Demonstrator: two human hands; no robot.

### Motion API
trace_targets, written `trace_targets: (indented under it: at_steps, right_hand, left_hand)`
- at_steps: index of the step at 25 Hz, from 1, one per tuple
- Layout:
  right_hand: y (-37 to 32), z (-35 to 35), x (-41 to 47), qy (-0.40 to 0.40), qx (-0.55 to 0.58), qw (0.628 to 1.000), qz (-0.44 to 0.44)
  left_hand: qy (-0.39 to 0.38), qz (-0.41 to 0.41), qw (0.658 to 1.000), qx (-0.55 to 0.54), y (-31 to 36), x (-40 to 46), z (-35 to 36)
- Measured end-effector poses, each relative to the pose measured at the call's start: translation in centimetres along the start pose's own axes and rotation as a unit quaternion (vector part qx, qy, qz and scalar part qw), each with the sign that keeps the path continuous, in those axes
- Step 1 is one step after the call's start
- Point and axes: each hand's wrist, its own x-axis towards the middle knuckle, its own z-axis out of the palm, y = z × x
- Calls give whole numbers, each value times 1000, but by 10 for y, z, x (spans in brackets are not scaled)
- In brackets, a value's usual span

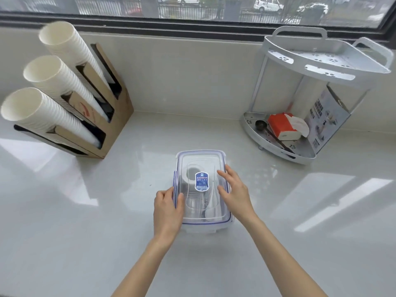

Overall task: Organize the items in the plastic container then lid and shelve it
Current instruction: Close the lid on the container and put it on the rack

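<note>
Clear rectangular plastic container (205, 227) sits mid glossy white tabletop (85, 211), transparent blue-trimmed lid (201, 163) on top with blue label (201, 181). Contents blurred through the lid. Left hand (168, 211) grips the left side at the lid's edge, thumb over the rim. Right hand (234, 192) has fingers spread, resting flat on the lid's right side. White two-tier corner shelf rack (300, 99) well apart, back right. Cardboard cup dispenser (102, 125) back left.
</note>
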Motion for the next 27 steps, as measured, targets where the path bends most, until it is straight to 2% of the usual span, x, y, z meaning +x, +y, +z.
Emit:
trace_targets:
  at_steps: [3, 6, 11, 18, 27]
  right_hand:
    - [3, 5, 0, -9, 13, 999, 29]
    - [2, 9, 0, 17, 33, 997, 63]
    - [2, 14, -4, 50, 69, 983, 162]
    - [0, 18, 1, 58, 12, 985, 160]
    - [0, 15, -5, 54, 75, 982, 167]
  left_hand:
    - [-16, -10, 1000, -9, -2, 0, -1]
    - [-24, -22, 999, -18, -4, 3, -1]
    - [-29, -27, 998, -50, -4, 5, -1]
    - [-46, -51, 994, -87, -9, 9, 3]
    - [-28, -40, 995, -88, -10, 10, 6]
